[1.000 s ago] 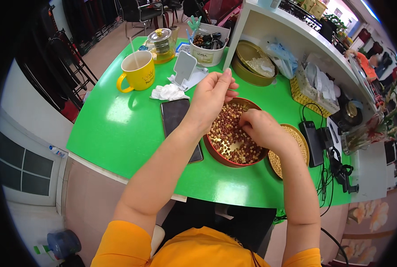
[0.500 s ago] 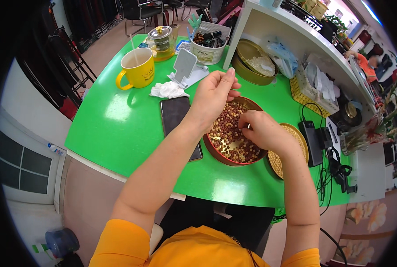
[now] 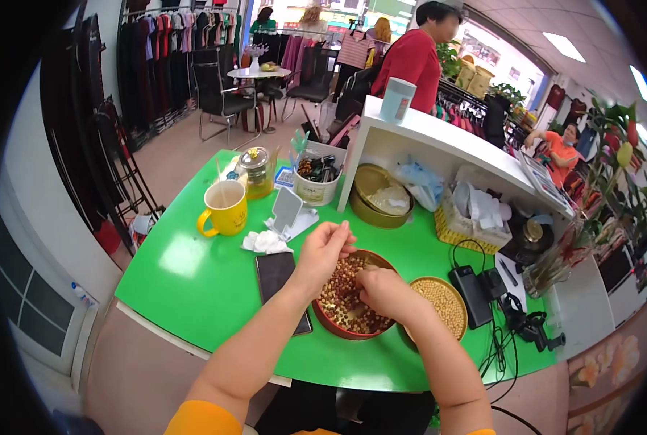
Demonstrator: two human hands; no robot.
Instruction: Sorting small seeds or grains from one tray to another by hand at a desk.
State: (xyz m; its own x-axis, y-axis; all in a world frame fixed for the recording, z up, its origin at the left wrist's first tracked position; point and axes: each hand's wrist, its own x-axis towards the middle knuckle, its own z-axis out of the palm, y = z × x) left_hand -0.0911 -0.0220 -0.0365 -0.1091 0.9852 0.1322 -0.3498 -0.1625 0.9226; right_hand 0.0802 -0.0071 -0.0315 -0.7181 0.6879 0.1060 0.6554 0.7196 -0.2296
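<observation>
A round red tin (image 3: 354, 335) of mixed dark-red and pale-yellow beans (image 3: 340, 293) sits in front of me on the green table. My right hand (image 3: 385, 291) reaches down into it, fingertips pinched together at the beans; whatever is between them is hidden. Over the tin's far left rim I hold my left hand (image 3: 325, 252) with its fingers curled in and the thumb on top; its contents cannot be seen. Close by on the right lies a shallow gold round tin (image 3: 465, 319) filled with pale-yellow beans (image 3: 439, 304).
A black phone (image 3: 274, 275), crumpled white tissue (image 3: 267, 242), grey phone stand (image 3: 288, 209), yellow mug (image 3: 226, 210) and glass teapot (image 3: 257, 174) stand to the left. Rightward are black adapters (image 3: 471, 296) with cables and a yellow basket (image 3: 475, 225). People in red (image 3: 414, 69) and orange (image 3: 561, 154) are beyond the shelf.
My view has tilted upward, bringing more of the shop and a person in red into sight. Both hands stay at the red tin, the right still among the beans.
</observation>
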